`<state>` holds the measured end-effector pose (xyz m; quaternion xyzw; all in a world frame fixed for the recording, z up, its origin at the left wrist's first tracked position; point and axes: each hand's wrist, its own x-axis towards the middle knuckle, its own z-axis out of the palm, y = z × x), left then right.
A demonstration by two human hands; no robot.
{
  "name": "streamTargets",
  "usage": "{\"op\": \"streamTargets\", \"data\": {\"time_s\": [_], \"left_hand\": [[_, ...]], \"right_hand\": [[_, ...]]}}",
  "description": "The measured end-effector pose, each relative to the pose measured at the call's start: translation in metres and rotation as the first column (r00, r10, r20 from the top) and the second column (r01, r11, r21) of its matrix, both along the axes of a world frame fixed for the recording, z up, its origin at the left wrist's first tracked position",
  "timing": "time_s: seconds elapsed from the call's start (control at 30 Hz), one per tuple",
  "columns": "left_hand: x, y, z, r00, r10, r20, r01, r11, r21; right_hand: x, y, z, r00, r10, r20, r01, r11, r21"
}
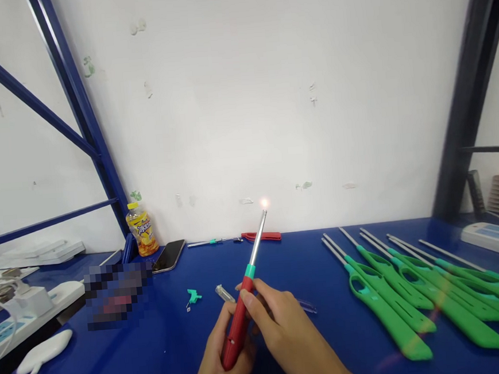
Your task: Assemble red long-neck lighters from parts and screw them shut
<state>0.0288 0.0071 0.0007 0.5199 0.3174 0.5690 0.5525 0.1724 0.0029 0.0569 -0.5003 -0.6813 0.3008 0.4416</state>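
Note:
A red long-nosed lighter with a teal collar and a metal tube points up and away from me, and a small flame burns at its tip. My left hand is wrapped round the lighter's red handle from below. My right hand grips the handle from the right, fingers closed on its upper part. Both hands hover low over the blue table.
Several green lighters lie in a row at the right. A small teal part, a clear piece, a phone, a yellow drink bottle, a red part, power strips and a white mouse lie around.

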Motion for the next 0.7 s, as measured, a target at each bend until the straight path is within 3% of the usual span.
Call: {"op": "streamTargets", "data": {"time_s": [0.37,0.7], "left_hand": [[-0.005,0.003,-0.013,0.997,-0.071,0.023,0.072,0.995,-0.062],[-0.002,-0.004,0.0,0.999,-0.046,0.028,0.048,0.993,-0.111]], "right_hand": [[-0.001,0.001,-0.002,0.998,-0.013,0.054,0.014,1.0,-0.015],[-0.003,0.0,-0.004,0.999,-0.025,0.03,0.025,1.0,-0.003]]}}
